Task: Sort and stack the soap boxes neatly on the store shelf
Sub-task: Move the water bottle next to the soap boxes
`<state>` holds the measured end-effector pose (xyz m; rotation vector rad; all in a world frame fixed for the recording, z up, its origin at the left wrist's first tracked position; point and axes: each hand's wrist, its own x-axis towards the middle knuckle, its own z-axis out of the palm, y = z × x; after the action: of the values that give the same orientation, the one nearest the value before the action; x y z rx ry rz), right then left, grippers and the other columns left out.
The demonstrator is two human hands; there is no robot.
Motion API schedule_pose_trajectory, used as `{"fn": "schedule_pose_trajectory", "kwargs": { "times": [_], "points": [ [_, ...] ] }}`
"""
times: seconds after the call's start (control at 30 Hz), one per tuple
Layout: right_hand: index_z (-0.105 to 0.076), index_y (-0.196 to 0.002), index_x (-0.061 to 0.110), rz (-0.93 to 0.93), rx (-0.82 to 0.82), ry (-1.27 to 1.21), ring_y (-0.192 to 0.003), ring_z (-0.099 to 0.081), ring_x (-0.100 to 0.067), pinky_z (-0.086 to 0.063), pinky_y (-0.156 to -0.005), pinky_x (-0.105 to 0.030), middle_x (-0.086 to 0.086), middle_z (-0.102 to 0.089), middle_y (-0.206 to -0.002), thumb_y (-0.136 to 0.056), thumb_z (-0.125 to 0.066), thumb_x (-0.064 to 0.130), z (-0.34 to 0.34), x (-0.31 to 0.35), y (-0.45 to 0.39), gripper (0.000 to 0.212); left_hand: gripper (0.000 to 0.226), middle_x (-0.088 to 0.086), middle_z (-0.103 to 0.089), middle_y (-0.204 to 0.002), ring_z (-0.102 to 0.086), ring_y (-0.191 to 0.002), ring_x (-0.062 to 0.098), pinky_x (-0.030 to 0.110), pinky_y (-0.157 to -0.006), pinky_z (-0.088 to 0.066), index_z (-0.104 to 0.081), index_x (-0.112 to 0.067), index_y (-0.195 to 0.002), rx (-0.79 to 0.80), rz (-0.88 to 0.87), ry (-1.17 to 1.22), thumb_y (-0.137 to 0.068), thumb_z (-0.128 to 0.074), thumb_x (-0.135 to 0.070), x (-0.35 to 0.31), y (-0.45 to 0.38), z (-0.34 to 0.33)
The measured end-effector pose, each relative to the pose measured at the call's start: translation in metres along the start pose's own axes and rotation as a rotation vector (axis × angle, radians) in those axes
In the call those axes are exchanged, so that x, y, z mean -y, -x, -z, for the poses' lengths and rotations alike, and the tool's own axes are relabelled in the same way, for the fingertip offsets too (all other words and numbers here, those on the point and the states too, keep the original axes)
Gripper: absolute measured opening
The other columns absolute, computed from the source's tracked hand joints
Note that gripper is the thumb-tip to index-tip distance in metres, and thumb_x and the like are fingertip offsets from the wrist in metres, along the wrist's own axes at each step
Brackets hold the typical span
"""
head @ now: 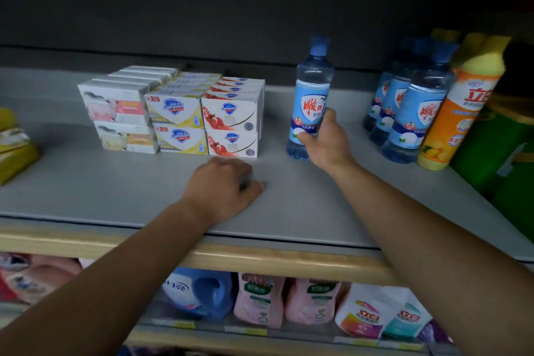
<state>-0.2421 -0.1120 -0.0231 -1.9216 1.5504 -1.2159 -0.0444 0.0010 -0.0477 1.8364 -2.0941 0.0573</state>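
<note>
Right hand (323, 139) curled round the lower part of a blue bottle (310, 101), holding it upright on the gray shelf (115, 188). Left hand (222, 185) resting knuckles up on the shelf, just near of the soap boxes, fingers bent under; hard to tell if anything small sits under them. Both hands well apart.

Soap boxes (176, 115) standing in three rows, two high, running from near to far. Pale pink and cream boxes (118, 115) on the left, yellow ones (177, 121) in the middle, red and white ones (231, 121) on the right. Fronts lined up fairly flat, rows touching side by side. Looks sorted already, so likely near the end of the job.

Step in hand, as a guess: moving the lone bottle out of the way, toward the other blue bottles (404, 113) far right, beside an orange bottle (459, 118) with a yellow cap. Next move calls for a steady lift, then a slide right, no bumping the red and white row. After that, maybe a small push with the left hand to square the front boxes.

Yellow packs (14, 150) at the left edge. Pink and blue bags (257, 300) on the shelf below.
</note>
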Motion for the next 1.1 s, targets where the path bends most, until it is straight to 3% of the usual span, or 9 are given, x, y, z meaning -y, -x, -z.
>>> {"fn": "schedule_pose_trajectory", "kwargs": {
  "times": [0.17, 0.4, 0.57, 0.77, 0.97, 1.1],
  "points": [
    [-0.046, -0.13, 0.008, -0.028, -0.075, -0.021, -0.117, -0.057, -0.025, -0.044, -0.093, -0.029, -0.01, -0.057, -0.13, -0.083, -0.074, 0.015, -0.034, -0.003, -0.055, 0.056, 0.059, -0.006, -0.066, -0.106, -0.056, -0.11, 0.022, 0.034, -0.092, -0.046, -0.065, -0.02, -0.103, -0.016, -0.002, -0.061, -0.082, -0.031, -0.064, 0.002, -0.003, -0.005],
    [-0.046, -0.128, 0.008, -0.026, -0.043, 0.01, -0.117, -0.056, -0.026, -0.042, -0.088, -0.026, -0.01, -0.058, -0.13, -0.082, -0.075, 0.021, -0.071, -0.005, -0.113, 0.055, 0.061, -0.011, -0.065, -0.116, -0.05, -0.124, 0.019, 0.035, -0.104, -0.039, -0.065, -0.026, -0.109, -0.035, 0.018, -0.023, -0.079, -0.032, -0.067, 0.005, -0.004, -0.011],
    [-0.046, -0.129, 0.011, -0.009, -0.038, 0.007, -0.118, -0.056, -0.025, -0.043, -0.094, -0.029, -0.008, -0.057, -0.13, -0.084, -0.074, 0.025, -0.087, -0.004, -0.132, 0.055, 0.065, -0.011, -0.066, -0.117, -0.05, -0.125, 0.019, 0.036, -0.105, -0.038, -0.066, -0.027, -0.11, -0.042, 0.029, -0.018, -0.078, -0.03, -0.07, 0.005, -0.005, -0.013],
    [-0.044, -0.131, 0.012, -0.003, -0.039, 0.007, -0.121, -0.055, -0.025, -0.044, -0.099, -0.034, -0.008, -0.056, -0.133, -0.085, -0.073, 0.026, -0.092, -0.001, -0.132, 0.056, 0.065, -0.013, -0.066, -0.116, -0.05, -0.125, 0.018, 0.036, -0.105, -0.038, -0.066, -0.027, -0.11, -0.043, 0.016, -0.004, -0.077, -0.029, -0.07, 0.007, -0.006, -0.015],
    [-0.041, -0.134, 0.008, -0.065, 0.146, 0.153, -0.122, -0.053, -0.031, -0.043, -0.093, -0.033, -0.013, -0.053, -0.136, -0.088, -0.068, 0.037, -0.071, -0.009, -0.108, 0.061, 0.068, -0.013, -0.065, -0.119, -0.05, -0.125, 0.018, 0.038, -0.106, -0.038, -0.066, -0.027, -0.108, -0.021, 0.016, 0.01, -0.075, -0.027, -0.072, 0.008, -0.007, -0.014],
    [-0.043, -0.142, 0.01, -0.007, 0.21, 0.299, -0.13, -0.047, -0.03, -0.039, -0.103, -0.033, -0.013, -0.048, -0.145, -0.093, -0.057, 0.043, -0.04, -0.014, -0.06, 0.061, 0.067, -0.01, -0.065, -0.118, -0.052, -0.121, 0.022, 0.037, -0.102, -0.042, -0.065, -0.026, -0.107, 0.002, 0.023, -0.019, -0.076, -0.025, -0.069, 0.005, -0.006, -0.01]
  ]
}}
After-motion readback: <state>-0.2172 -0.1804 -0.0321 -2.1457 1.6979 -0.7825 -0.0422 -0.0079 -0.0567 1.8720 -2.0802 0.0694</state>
